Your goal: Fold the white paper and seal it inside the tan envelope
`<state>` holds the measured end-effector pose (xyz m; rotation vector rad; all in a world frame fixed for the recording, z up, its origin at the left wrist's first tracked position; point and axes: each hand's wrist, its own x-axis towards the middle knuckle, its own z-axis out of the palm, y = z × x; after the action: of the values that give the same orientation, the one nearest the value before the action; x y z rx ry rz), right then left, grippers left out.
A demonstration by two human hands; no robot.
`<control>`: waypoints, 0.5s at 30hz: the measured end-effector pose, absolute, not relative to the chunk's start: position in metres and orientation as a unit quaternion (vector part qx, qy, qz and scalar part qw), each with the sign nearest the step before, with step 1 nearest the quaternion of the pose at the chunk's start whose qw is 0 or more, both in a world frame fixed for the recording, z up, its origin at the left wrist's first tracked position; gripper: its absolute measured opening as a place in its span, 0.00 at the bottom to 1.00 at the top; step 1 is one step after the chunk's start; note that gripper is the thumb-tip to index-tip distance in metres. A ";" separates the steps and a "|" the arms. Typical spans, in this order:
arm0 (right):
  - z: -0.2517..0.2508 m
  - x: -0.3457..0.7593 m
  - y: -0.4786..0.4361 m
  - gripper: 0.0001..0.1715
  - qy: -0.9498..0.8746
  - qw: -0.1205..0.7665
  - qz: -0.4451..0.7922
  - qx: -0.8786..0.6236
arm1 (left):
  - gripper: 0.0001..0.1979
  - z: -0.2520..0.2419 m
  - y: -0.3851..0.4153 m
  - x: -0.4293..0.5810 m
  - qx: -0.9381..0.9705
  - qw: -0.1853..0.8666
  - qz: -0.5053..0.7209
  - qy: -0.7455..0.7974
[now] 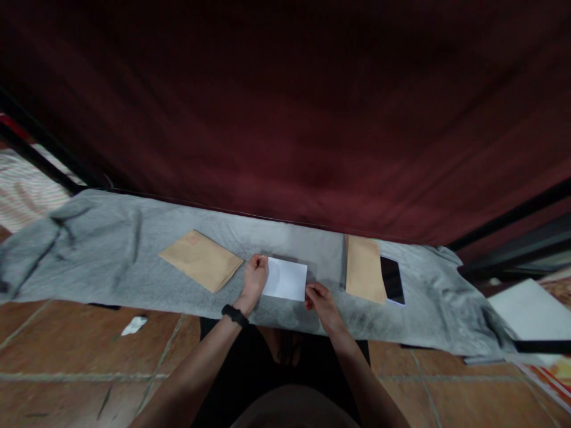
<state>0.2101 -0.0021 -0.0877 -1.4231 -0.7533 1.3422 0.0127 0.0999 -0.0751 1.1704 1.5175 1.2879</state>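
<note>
Between my two hands is a white sheet of paper (285, 279), held just over the grey cloth. My left hand (256, 276), with a dark band on its wrist, pinches the sheet's left edge. At the lower right corner, the fingers of my right hand (319, 298) are closed on the paper too. A brown envelope (201, 260) lies slanted on the cloth to the left, with a faint reddish mark near its top. To the right rests a stack of brown envelopes (364, 268).
A phone (392, 280) with a dark screen lies against the right envelopes. Grey cloth (147, 261) covers the narrow table, and a dark red curtain (285, 119) hangs behind it. Below is a tiled floor (80, 339) with a crumpled white scrap (134, 325).
</note>
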 end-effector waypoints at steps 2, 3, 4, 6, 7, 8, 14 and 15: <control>-0.087 0.216 -0.003 0.24 -0.296 0.507 0.550 -0.594 | 0.11 -0.076 0.103 0.007 0.447 0.395 0.520 0.612; -0.086 0.218 -0.004 0.26 -0.283 0.511 0.556 -0.591 | 0.11 -0.077 0.104 0.004 0.439 0.392 0.525 0.615; -0.084 0.218 -0.005 0.27 -0.269 0.513 0.567 -0.585 | 0.11 -0.077 0.104 0.002 0.434 0.391 0.529 0.616; -0.082 0.215 -0.008 0.30 -0.244 0.515 0.594 -0.567 | 0.10 -0.078 0.103 0.002 0.427 0.395 0.535 0.613; -0.081 0.212 -0.008 0.30 -0.237 0.515 0.603 -0.561 | 0.10 -0.079 0.102 0.004 0.423 0.399 0.538 0.610; -0.080 0.208 -0.009 0.30 -0.235 0.514 0.607 -0.558 | 0.10 -0.080 0.100 0.006 0.419 0.404 0.540 0.608; -0.083 0.201 -0.003 0.19 -0.298 0.526 0.562 -0.564 | 0.09 -0.081 0.086 0.010 0.385 0.459 0.543 0.589; -0.084 0.204 -0.003 0.19 -0.294 0.533 0.560 -0.562 | 0.09 -0.080 0.084 0.007 0.379 0.473 0.541 0.583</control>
<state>0.2040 -0.0027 -0.0836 -1.3401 -0.7006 1.3337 0.0071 0.0844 -0.0803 0.9281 1.4266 1.3233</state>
